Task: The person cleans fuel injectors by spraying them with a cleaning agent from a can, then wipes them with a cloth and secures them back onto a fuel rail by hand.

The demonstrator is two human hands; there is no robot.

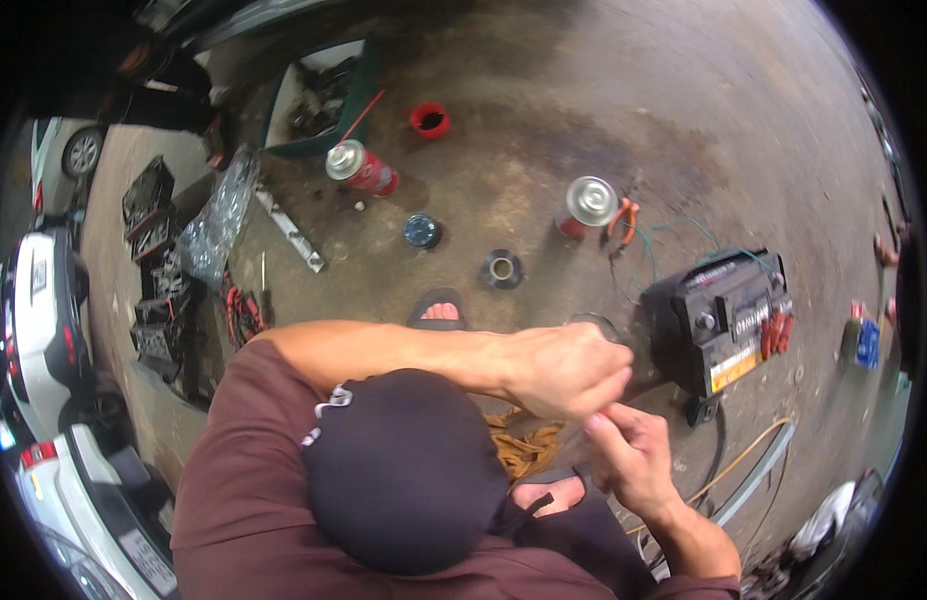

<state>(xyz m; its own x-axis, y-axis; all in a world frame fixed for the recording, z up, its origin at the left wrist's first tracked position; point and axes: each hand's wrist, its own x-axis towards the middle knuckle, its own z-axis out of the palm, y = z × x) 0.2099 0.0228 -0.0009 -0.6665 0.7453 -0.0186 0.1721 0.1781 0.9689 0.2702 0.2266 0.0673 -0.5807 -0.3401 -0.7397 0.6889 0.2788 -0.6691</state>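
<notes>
My left hand (568,370) reaches across from the left with its fingers curled closed. Just below it, my right hand (633,455) is also closed, thumb and fingers pinched together. The two hands meet at their fingertips; whatever they grip is too small or hidden to make out. To their right stands a black car battery (718,320) with red clips at its side. A brown cloth (526,447) lies beneath the hands. Farther off are a roll of black tape (502,270) and a spray can (589,203) beside orange-handled pliers (623,222).
A red spray can (362,168) with a straw, a red cap (430,121), a dark round lid (421,231) and a green-edged bin (318,100) stand on the concrete floor. An open toolbox (155,260) is at left, near parked cars. Green wire (683,227) trails by the battery.
</notes>
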